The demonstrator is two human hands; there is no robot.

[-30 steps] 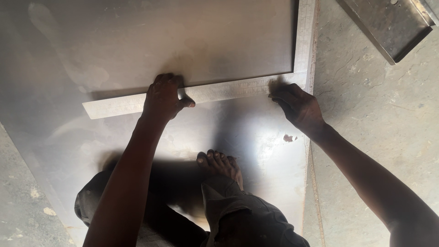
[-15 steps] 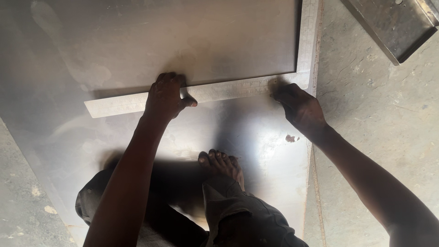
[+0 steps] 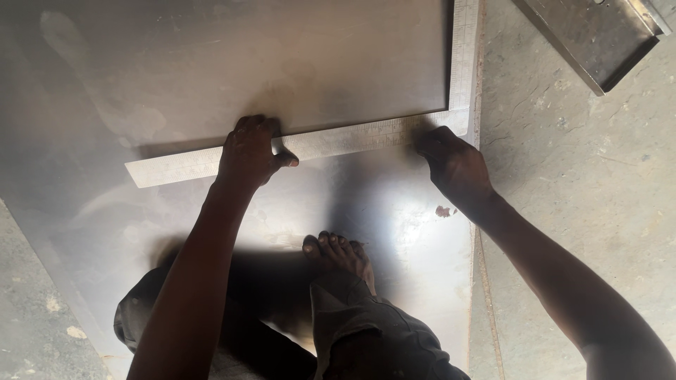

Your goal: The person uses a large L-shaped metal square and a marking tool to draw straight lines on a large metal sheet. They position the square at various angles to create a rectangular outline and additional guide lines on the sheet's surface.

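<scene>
An L-shaped steel square (image 3: 352,138) lies on a large grey metal sheet (image 3: 282,56). Its long arm runs across the sheet and its short arm follows the sheet's right edge. My left hand (image 3: 250,151) clamps the long arm left of its middle, fingers over the far edge and thumb on the near edge. My right hand (image 3: 451,162) has bunched fingers with the tips against the near edge of the long arm, close to the square's corner. Anything between those fingers is hidden.
My bare foot (image 3: 338,253) and bent knee rest on the sheet below the square. Cracked concrete floor (image 3: 584,176) lies right of the sheet. A shallow metal tray (image 3: 598,35) sits at the top right. More floor shows at the bottom left.
</scene>
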